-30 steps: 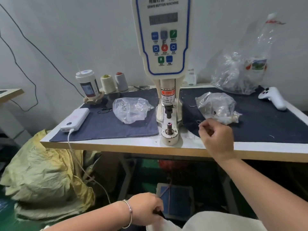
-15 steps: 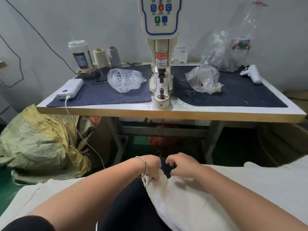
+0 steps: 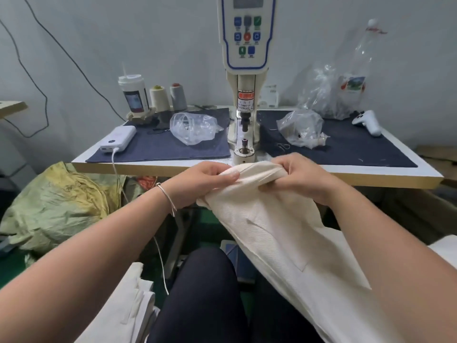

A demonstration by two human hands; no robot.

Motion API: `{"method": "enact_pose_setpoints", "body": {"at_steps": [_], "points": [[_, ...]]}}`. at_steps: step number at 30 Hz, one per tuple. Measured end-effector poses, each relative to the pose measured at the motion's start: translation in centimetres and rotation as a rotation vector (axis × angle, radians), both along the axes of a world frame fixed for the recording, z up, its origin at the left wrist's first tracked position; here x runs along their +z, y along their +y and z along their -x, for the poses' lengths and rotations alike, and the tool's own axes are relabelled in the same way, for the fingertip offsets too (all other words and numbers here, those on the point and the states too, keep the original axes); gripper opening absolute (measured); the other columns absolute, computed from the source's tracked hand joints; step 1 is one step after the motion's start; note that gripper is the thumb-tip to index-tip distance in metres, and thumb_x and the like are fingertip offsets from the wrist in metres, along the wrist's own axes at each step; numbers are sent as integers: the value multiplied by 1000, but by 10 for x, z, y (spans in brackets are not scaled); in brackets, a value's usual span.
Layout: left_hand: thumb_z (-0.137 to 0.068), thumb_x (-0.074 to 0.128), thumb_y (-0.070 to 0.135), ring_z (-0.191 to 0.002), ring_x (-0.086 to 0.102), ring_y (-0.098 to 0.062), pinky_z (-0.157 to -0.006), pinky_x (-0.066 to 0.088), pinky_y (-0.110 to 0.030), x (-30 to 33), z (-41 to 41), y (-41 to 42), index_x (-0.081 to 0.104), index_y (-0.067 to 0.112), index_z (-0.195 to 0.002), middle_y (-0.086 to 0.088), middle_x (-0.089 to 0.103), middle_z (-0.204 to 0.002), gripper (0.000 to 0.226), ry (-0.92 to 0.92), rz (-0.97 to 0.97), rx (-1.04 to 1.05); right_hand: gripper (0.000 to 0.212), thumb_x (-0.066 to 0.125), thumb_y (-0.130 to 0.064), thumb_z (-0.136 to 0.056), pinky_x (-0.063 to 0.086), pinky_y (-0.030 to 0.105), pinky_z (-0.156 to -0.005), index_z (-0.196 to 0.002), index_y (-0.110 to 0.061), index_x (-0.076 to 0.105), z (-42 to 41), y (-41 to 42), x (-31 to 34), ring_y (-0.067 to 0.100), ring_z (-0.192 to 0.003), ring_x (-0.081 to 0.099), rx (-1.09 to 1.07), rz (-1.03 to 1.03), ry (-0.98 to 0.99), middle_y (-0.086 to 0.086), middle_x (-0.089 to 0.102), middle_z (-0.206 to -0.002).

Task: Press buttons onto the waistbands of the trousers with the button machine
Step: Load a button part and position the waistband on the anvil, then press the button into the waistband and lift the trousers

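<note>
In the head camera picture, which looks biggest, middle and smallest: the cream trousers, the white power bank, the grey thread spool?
1. Cream trousers, though they are nearest the camera.
2. White power bank.
3. Grey thread spool, only slightly smaller-looking and farther back, so that order is unsure.

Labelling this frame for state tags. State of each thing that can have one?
left hand: grips trousers
right hand: grips trousers
trousers: held up, not under the press
button machine: die gap clear
power bank: cable plugged in
left bag: open
</note>
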State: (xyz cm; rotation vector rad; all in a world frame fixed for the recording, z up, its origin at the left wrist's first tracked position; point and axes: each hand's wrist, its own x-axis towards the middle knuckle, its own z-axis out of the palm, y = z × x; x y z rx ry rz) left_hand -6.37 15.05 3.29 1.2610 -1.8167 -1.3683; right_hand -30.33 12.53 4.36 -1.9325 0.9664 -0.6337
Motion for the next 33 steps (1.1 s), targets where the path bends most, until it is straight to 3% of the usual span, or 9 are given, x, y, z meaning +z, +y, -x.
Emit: {"method": "enact_pose_setpoints", "body": {"at_steps": [3,7,9,13,17,21,25,29,33], "points": [[-43,86,67,-56,58,-13,-42,43,-17,28,1,2,60,10,-93,-4,62,-74,80,-78,-115,-174,11,76,-12,-80,36,14,-51,-78,-7,67,-9,9,43,4,-56,47,-1,101,-17,-7,54,-61],[-60,85,21,-86,69,-19,-70,57,-26,39,-3,1,65,8,-106,-4,71,-95,51,10,-126,-283,27,74,-24,-83,30,16,-48,-71,-11,53,-22,9,68,4,-53,40,-59,245,46,-9,45,-59],[-68,78,14,-83,66,-21,-73,56,-28,39,-6,2,68,8,-98,-9,68,-93,32,223,-134,-275,29,72,-27,-84,31,20,-51,-71,-13,50,-22,5,76,4,-56,40,-146,334,54,-8,45,-64],[-77,73,13,-85,56,-25,-83,53,-38,43,1,4,57,0,-112,-12,56,-96,40,688,-137,-180,44,79,-49,-70,51,35,-68,-93,-15,65,4,-8,104,21,-75,66,-129,216,59,2,68,-83],[-84,51,11,-83,63,-14,-79,54,-30,59,18,3,61,11,-111,0,68,-91,28,479,218,4,66,91,-38,-48,58,36,-70,-105,-10,71,39,-23,120,31,-92,71,175,-237,165,16,72,-105],[-88,54,12,-87,66,-8,-76,52,-22,56,27,-1,64,19,-115,7,71,-96,29,318,370,50,38,85,-6,-58,58,34,-66,-94,-5,73,56,-40,112,35,-89,71,161,-266,247,21,71,-101],[-85,65,16,-75,70,-13,-64,56,-22,43,20,-13,74,20,-99,-1,73,-89,18,396,94,-15,50,71,6,-65,58,40,-75,-113,11,58,70,-53,93,37,-96,68,165,-415,95,29,65,-111],[-71,77,18,-88,69,-25,-74,58,-33,28,6,-30,71,11,-112,-14,69,-106,42,382,-130,-82,46,65,3,-75,59,40,-75,-120,3,58,70,-70,66,30,-90,67,127,-529,-123,22,65,-108],[-89,64,20,-100,68,-26,-81,57,-36,2,3,-42,67,9,-121,-15,67,-117,34,617,-259,32,32,70,-3,-81,59,36,-72,-113,-6,69,50,-95,44,30,-92,70,13,-632,-178,20,69,-111]]}}
